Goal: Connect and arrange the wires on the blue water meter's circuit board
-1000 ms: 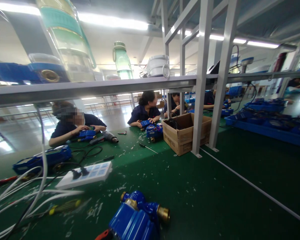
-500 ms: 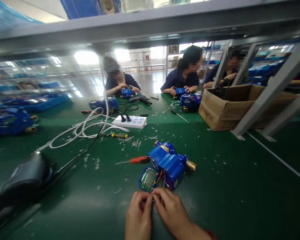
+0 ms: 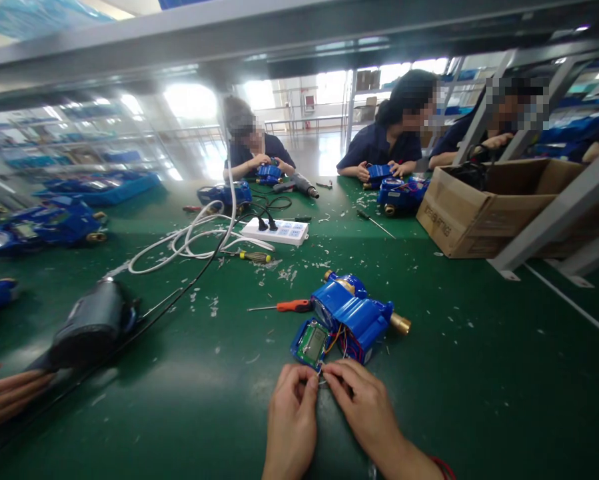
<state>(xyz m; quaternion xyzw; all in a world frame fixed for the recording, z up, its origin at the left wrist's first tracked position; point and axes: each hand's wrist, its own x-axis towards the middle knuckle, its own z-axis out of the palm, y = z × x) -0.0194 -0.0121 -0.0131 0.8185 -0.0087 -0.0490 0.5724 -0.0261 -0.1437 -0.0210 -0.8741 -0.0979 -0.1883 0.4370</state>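
Note:
A blue water meter (image 3: 352,307) with brass pipe ends lies ahead of my hands. Its cover, holding a green circuit board with a small display (image 3: 313,343), hangs off to the left on thin coloured wires (image 3: 335,339). Just below that board, my left hand (image 3: 292,417) is closed, thumb and fingertips pinching a thin pale wire (image 3: 321,377). My right hand (image 3: 366,407) pinches at the same wire from the other side, its fingertips almost meeting the left ones. The wire's ends are hidden by the fingers. An orange-handled screwdriver (image 3: 293,306) touches the meter's left side.
At left lie a dark heat gun (image 3: 92,323) with its cable and another person's hand (image 3: 12,397). Beyond are a white power strip (image 3: 279,231), a yellow-black screwdriver (image 3: 255,257) and more blue meters (image 3: 54,223). A cardboard box (image 3: 454,217) stands beside slanted metal legs (image 3: 554,213). Co-workers sit opposite.
The view has shifted, so the table's things sit further right. Another person's hand has appeared at the left edge by the heat gun. My hands still pinch close together below the board.

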